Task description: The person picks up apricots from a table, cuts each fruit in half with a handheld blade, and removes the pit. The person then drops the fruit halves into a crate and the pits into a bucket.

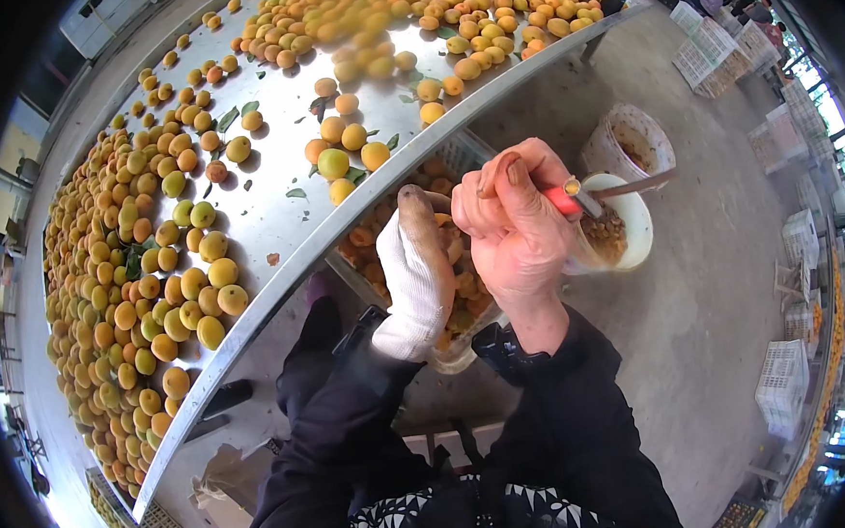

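Observation:
My right hand (522,229) is closed around the red handle of a knife (640,184), its brownish blade pointing right. Beside it, my left hand (415,274) wears a white glove with brown-stained fingertips. Its fingers are curled together, and what they hold, if anything, is hidden. Below both hands sits a crate (359,285) of orange apricot pieces. Whole apricots (191,283) in yellow, orange and green cover much of the metal table (276,166) in front of me.
Right of my hands stands a white bucket (641,231) with brown wet contents, and behind it another bucket (662,138). The table's raised metal edge (297,262) runs diagonally. White crates (783,387) line the right side. People sit far off at upper right.

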`<state>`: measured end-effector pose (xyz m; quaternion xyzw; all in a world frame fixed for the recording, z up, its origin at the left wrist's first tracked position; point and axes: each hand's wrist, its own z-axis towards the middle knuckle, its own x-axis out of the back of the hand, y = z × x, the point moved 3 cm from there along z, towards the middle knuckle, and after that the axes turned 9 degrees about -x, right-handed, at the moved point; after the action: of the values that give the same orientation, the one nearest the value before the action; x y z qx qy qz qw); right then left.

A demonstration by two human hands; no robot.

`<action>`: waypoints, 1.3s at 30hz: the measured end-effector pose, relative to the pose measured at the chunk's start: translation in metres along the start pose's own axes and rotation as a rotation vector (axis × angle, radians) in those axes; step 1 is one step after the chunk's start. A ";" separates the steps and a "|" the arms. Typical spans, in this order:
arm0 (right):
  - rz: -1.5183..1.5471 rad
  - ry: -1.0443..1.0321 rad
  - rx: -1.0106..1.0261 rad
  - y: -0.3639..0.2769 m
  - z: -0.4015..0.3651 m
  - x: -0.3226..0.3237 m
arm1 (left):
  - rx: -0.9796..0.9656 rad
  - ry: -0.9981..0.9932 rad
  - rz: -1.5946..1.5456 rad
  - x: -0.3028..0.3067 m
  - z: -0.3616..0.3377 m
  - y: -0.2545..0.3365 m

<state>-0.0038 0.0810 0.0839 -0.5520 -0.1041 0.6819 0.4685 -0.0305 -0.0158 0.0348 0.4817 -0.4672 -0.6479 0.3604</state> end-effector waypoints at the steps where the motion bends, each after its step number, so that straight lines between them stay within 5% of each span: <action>1: 0.028 0.006 -0.010 0.001 0.001 0.002 | 0.009 -0.016 -0.003 0.002 0.000 -0.002; 10: 0.152 0.182 -0.204 0.009 0.003 0.015 | 0.063 0.005 -0.047 -0.002 0.003 -0.011; 18: 0.244 0.199 -0.183 0.011 0.000 0.031 | 0.277 -0.094 -0.069 0.001 0.007 -0.010; 20: 0.251 0.217 -0.182 0.011 -0.002 0.031 | 0.486 -0.016 -0.125 -0.001 0.003 -0.012; 36: 0.254 0.268 -0.177 0.011 -0.017 0.049 | 0.665 -0.198 -0.311 -0.007 0.003 -0.027; 37: 0.257 0.263 -0.166 0.010 -0.017 0.049 | 0.166 -0.383 0.099 -0.002 0.002 -0.023; 39: 0.334 0.293 -0.213 0.010 -0.021 0.049 | 0.033 -0.448 0.220 0.008 0.008 -0.017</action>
<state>0.0106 0.1048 0.0372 -0.7008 -0.0136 0.6477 0.2985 -0.0404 -0.0156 0.0167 0.2782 -0.5956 -0.6876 0.3084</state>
